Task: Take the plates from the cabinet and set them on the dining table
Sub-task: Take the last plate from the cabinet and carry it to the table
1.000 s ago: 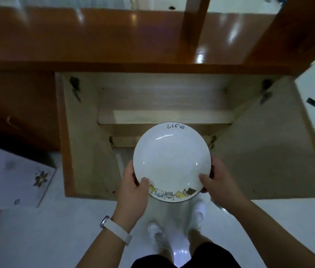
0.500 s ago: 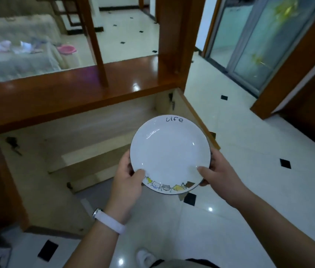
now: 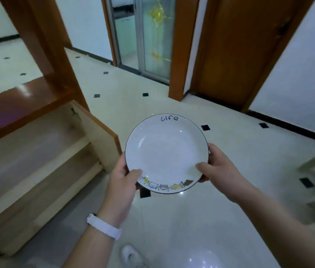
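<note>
Right below us, at 6 o'clock, one white shoe (image 3: 131, 256) stands on the shiny floor (image 3: 191, 229). A white band (image 3: 104, 228) sits on our left wrist.

Our left grip (image 3: 122, 180) pinches the plate (image 3: 167, 153) at its 8 o'clock edge, thumb on top and fingers curled round the rim. Our right grip (image 3: 220, 171) pinches it the same way at 4 o'clock. So the plate lies between our grips, touching both, and no grip is nearer than the other.

The plate is up in the air above the floor, face up and about flat. It is round, so it has no long side. The word "life" on it points away from us to 12 o'clock. The little pictures sit at 6 o'clock, close to us.

Past the plate, at 9 o'clock, the cabinet (image 3: 37, 151) is open. The cabinet door (image 3: 98, 136) is swung out near the plate but not touching it. Far off at 12 o'clock are a glass door (image 3: 156, 35) and a brown wooden door (image 3: 239, 55).

We cannot see the bench. We think the next job is to find it and carry the plate there.
</note>
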Demonstrator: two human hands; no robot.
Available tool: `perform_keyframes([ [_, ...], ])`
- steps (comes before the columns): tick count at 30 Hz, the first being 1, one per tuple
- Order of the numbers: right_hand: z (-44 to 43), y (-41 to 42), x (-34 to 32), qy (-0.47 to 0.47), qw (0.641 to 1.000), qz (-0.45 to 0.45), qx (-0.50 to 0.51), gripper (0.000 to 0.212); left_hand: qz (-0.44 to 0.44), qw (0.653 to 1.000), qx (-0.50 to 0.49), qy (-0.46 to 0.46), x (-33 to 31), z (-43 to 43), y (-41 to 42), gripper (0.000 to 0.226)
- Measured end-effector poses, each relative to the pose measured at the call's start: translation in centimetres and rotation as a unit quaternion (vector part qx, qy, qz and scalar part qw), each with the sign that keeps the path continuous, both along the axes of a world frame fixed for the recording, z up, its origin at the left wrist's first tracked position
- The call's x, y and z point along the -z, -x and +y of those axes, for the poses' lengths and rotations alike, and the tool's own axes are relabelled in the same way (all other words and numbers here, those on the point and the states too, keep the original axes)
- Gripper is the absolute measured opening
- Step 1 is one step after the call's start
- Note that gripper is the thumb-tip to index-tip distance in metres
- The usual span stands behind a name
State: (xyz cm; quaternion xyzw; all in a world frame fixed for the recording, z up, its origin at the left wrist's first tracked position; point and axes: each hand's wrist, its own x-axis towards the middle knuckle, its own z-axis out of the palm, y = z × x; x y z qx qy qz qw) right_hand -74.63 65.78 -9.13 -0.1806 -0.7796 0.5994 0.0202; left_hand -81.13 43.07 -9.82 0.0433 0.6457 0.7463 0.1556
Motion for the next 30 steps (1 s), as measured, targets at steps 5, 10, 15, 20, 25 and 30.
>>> perform_keyframes([
  [5, 7.0, -10.0, -0.5, 0.010, 0.991, 0.002, 0.135, 0.040, -0.027, 0.992, 0.120, -0.014, -0.2, 9.6, -4.5, 0.058],
  [10, 12.1, -19.8, -1.0, 0.010, 0.964, 0.013, 0.264, 0.040, -0.022, 0.967, 0.253, -0.019, -1.0, 18.4, -9.8, 0.053],
  [15, 15.2, -27.6, -1.6, 0.006, 0.931, 0.036, 0.363, 0.043, -0.022, 0.934, 0.356, -0.024, -1.8, 25.5, -14.4, 0.052],
  [20, 17.4, -31.4, -1.3, 0.013, 0.899, 0.031, 0.437, 0.042, -0.014, 0.905, 0.425, -0.024, -2.2, 30.7, -16.3, 0.051],
  [25, 19.4, -30.5, -1.1, 0.018, 0.878, 0.044, 0.475, 0.041, -0.023, 0.887, 0.460, -0.033, -1.8, 35.2, -14.6, 0.045],
  [30, 23.0, -25.8, -0.5, 0.027, 0.865, 0.032, 0.500, 0.047, -0.040, 0.890, 0.453, -0.031, -0.8, 40.1, -9.8, 0.052],
])
